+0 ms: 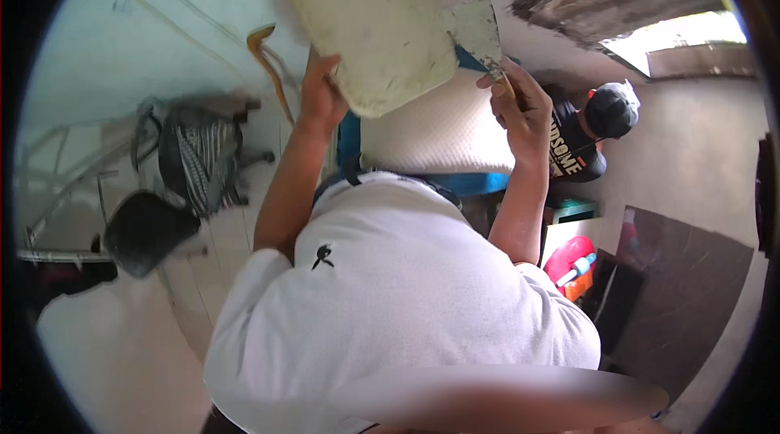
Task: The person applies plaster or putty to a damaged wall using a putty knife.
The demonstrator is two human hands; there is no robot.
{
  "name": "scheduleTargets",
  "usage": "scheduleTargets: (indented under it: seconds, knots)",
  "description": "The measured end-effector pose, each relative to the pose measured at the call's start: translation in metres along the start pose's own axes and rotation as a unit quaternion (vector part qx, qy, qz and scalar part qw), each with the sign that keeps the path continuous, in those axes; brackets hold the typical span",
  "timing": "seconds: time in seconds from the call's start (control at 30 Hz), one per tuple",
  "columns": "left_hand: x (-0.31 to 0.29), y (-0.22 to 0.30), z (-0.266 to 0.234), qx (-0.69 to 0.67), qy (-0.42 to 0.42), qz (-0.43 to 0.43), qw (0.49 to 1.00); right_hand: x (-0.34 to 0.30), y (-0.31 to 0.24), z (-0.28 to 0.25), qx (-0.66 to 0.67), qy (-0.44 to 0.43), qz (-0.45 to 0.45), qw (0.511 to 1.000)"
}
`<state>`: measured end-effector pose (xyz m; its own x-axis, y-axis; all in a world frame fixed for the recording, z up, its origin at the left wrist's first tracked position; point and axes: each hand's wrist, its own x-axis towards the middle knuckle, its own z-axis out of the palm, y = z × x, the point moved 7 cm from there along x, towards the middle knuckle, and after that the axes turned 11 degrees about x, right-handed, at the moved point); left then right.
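My left hand (323, 97) is closed on the lower left edge of a cream board (378, 23) with rounded corners and dark smudges. The board is raised in front of me, close to the pale wall. On its right side, my right hand (522, 113) grips the handle of a putty knife (475, 34). The knife's wide blade points up and left, is smeared with pale stuff, and its edge meets or overlaps the board's right edge; I cannot tell which. Beneath both hands lies a white, quilted-looking surface (439, 129) with blue (467, 183) along its border.
A person (585, 129) in a dark cap and shirt is at the right. Left are a curved wooden piece (264, 60), a striped bag (195, 154) and a black seat (150, 231). A red item (570, 259) and dark panel (691, 271) stand right. Light enters an opening (678, 36).
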<state>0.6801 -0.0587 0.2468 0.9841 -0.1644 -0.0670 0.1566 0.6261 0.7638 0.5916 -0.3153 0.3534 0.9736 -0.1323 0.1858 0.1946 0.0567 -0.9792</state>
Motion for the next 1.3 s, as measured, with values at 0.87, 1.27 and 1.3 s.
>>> scheduleTargets:
  seconds: [0.87, 1.27, 1.3]
  knots:
    - [-0.032, -0.034, 0.000, 0.297, 0.133, 0.192, 0.926, -0.048, 0.078, 0.030, -0.195, -0.246, 0.111, 0.943]
    - [-0.009, -0.037, -0.015, 0.290, 0.146, 0.150, 0.934, -0.044, 0.132, 0.029, 0.154, -0.124, 0.304, 0.932]
    - [-0.006, -0.038, -0.020, 0.286, 0.164, 0.134, 0.934, -0.040, 0.133, 0.029, 0.154, -0.121, 0.296, 0.935]
